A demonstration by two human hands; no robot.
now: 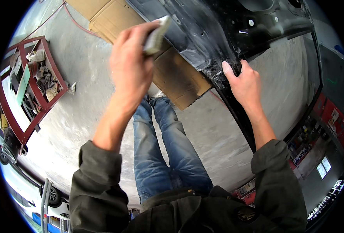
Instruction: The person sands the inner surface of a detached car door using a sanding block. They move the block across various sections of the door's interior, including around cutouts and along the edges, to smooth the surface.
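My left hand (130, 66) is raised at the left of a black car door (197, 37), slightly blurred. Its fingers are closed round a pale, dusty sanding block (156, 38), held tilted on edge. Whether the block touches the door I cannot tell. On the right, my right hand (245, 83) grips the door at the corner where its panel meets the thin black window frame (238, 118). The thumb lies on the near side, and some fingertips are hidden behind the edge. Grey dusty patches mark the door's dark surface.
Brown cardboard (179, 77) with dark stains lies on the grey concrete floor (86, 73) under the door. To the left stands a dark red metal cart (31, 79) filled with rags and tools. A white car (28, 186) is at lower left, and a red hose (76, 23) crosses the floor.
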